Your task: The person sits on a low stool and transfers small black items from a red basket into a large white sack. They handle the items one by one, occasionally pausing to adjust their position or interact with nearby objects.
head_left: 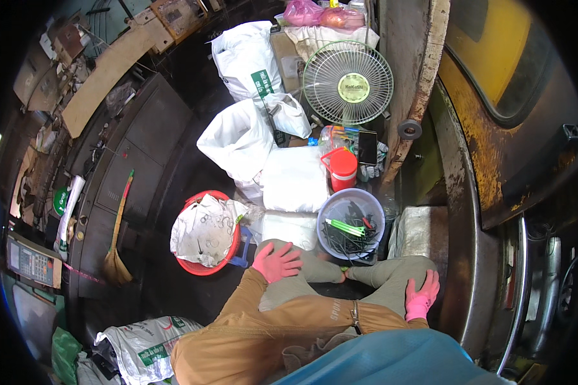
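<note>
My left hand (277, 262), in a pink glove, lies flat on my left thigh with its fingers spread and nothing in it. On my right thigh rests my right hand (422, 295), gloved the same way, fingers stretched out. Between and beyond my knees stands a pale lavender bucket (323, 232). It holds many thin black pieces (347, 245), too tangled to make out, and bright green strips (345, 227) lie on top. Left of my left hand is a red basin (236, 242) lined with a white sack (205, 232); small thin bits lie on the sack.
White wrapped blocks (294, 179), a red jug (343, 171) and a phone (367, 147) sit ahead. Farther off are a green fan (348, 83) and white sacks (244, 61). A broom (117, 264) leans against cabinets at left. Worn machinery (488, 154) borders the right.
</note>
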Tool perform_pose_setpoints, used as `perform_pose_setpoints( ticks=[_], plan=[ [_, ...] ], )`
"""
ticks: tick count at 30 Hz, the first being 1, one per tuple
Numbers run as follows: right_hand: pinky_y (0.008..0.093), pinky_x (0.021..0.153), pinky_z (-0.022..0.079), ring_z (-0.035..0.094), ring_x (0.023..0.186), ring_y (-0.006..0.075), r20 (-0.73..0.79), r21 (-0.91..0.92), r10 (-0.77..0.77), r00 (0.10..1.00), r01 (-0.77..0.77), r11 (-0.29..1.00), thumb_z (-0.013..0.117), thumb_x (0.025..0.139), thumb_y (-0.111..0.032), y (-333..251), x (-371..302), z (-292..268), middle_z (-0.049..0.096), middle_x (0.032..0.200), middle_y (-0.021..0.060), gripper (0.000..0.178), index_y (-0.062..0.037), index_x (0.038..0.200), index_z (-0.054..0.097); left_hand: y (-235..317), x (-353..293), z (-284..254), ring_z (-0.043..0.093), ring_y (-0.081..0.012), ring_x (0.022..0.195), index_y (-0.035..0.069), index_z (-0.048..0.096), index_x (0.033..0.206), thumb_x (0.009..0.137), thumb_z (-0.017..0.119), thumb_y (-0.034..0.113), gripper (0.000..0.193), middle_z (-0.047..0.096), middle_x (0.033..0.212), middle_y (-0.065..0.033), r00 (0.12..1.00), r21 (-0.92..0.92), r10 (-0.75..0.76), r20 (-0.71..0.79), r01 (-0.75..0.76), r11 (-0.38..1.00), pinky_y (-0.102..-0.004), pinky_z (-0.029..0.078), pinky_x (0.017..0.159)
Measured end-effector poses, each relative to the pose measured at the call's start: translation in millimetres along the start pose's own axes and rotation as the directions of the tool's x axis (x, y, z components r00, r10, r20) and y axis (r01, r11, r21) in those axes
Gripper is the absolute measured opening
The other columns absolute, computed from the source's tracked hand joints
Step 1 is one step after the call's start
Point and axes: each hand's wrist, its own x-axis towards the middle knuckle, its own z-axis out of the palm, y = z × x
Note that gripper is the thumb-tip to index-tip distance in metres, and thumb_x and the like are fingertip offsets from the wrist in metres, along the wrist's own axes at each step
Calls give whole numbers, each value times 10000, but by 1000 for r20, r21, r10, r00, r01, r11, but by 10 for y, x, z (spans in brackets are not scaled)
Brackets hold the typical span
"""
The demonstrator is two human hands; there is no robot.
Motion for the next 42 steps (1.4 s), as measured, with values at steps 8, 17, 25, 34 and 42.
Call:
perform_pose_setpoints(
  ticks=[8,17,25,34,42],
  plan=[
    [507,1094,403,448,1324,413,20,-4,32,999,-32,999,770,798,-292,-24,11,0,457,1499,180,705,-79,1416,508,5,2,-20,407,-515,1397,166,385,1557,1008,429,601,702,377,1601,-207,1000,-15,-4,23,5,1000,-669,314,1137],
    [499,1108,394,435,1342,415,10,-39,29,1000,-29,999,759,812,-300,-1,-2,37,443,1516,168,700,-92,1426,496,8,-14,38,398,-510,1416,152,451,1520,1006,434,594,678,362,1617,-204,1000,-15,-8,27,9,1000,-664,334,1135],
    [505,1124,380,406,1375,420,51,-39,78,996,-76,996,763,818,-306,-49,8,-4,423,1539,163,719,-111,1446,472,21,-8,0,388,-505,1422,164,392,1557,999,450,600,711,340,1626,-206,998,5,-10,54,10,1000,-657,320,1144],
    [504,1132,372,403,1380,417,54,-37,79,995,-77,996,761,821,-307,-10,-1,37,412,1552,152,728,-116,1459,466,16,-6,-17,395,-497,1418,175,305,1601,982,472,621,781,308,1640,-207,1000,67,7,28,-9,998,-645,325,1140],
    [504,1134,371,399,1386,416,69,-29,87,994,-85,996,752,828,-318,-28,7,17,416,1551,157,723,-108,1459,468,20,-12,-38,406,-493,1409,173,311,1598,997,436,616,757,316,1636,-206,998,24,-5,69,3,1000,-639,328,1139]
  ],
)
